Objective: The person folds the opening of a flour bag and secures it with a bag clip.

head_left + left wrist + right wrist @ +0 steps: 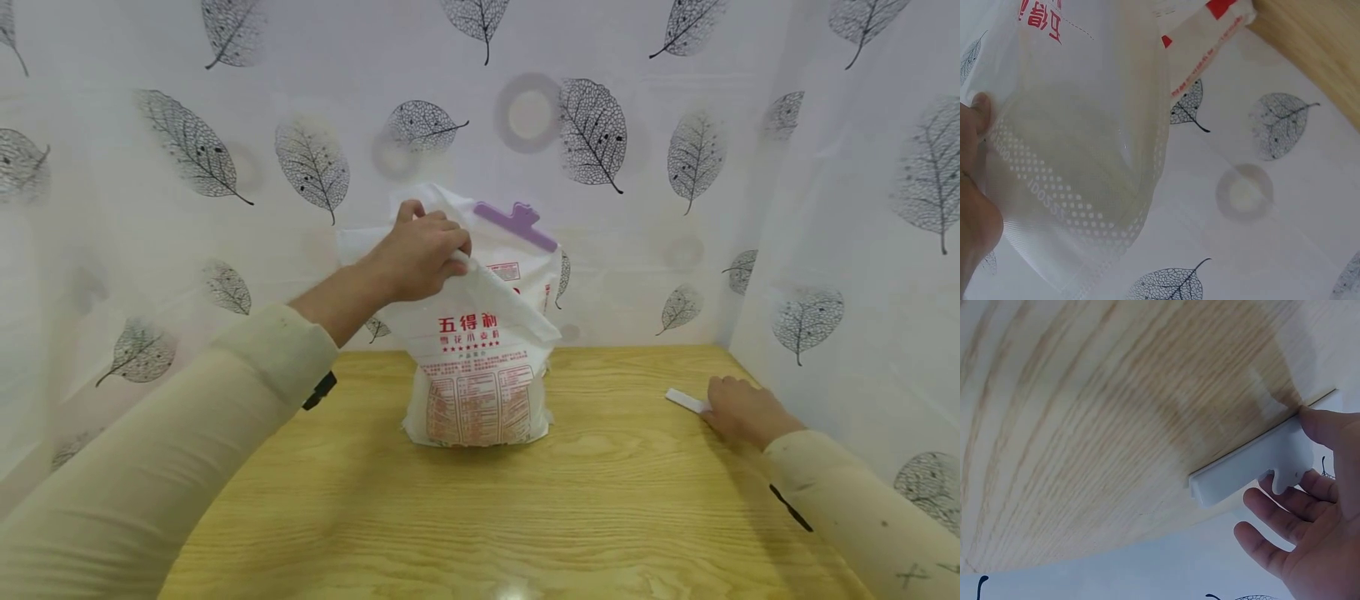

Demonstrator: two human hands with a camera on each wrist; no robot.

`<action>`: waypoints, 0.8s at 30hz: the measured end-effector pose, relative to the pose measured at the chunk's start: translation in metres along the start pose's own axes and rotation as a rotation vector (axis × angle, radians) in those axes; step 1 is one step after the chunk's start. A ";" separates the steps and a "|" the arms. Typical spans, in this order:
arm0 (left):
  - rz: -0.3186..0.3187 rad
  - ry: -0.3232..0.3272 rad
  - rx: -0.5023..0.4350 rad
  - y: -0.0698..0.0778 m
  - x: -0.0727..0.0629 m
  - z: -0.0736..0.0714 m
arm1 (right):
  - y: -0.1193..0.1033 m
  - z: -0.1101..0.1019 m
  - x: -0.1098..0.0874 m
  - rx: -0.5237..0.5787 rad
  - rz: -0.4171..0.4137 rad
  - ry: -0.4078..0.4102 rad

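Observation:
A white flour bag [480,358] with red print stands upright on the wooden table in the head view. Its upper part is bunched on the left, where my left hand [423,250] grips the plastic. A purple bag clip [517,223] sits across the bag's top right corner. In the left wrist view the bag's translucent plastic [1085,156] hangs beside my thumb. Farther right, my right hand [746,408] holds a white bag clip [685,400] at the table. The right wrist view shows my thumb on the white clip [1247,456] and fingers around its handle side.
The wooden table [465,517] extends in front of the bag. Behind it and along both sides hangs a white curtain [637,275] printed with dark leaves. The curtain at right is close to my right arm.

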State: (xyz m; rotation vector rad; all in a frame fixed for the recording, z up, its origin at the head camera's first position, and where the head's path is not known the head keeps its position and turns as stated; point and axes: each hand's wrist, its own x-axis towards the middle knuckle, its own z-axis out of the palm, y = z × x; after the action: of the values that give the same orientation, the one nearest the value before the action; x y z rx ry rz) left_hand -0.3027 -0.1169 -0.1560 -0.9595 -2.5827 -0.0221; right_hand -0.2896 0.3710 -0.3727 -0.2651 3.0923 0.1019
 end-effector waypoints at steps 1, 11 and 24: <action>0.001 0.000 0.002 0.000 0.000 0.000 | 0.000 -0.001 0.000 -0.005 -0.002 0.001; -0.004 -0.004 0.015 0.001 0.000 -0.001 | -0.001 -0.007 0.002 -0.020 -0.024 0.020; -0.013 -0.012 0.012 0.001 -0.001 -0.001 | 0.002 -0.013 0.007 -0.041 -0.043 -0.037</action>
State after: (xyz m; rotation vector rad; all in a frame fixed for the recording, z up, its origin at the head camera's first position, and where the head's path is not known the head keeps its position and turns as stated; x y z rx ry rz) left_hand -0.3011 -0.1164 -0.1552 -0.9420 -2.5969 -0.0049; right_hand -0.2976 0.3712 -0.3598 -0.3274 3.0481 0.1675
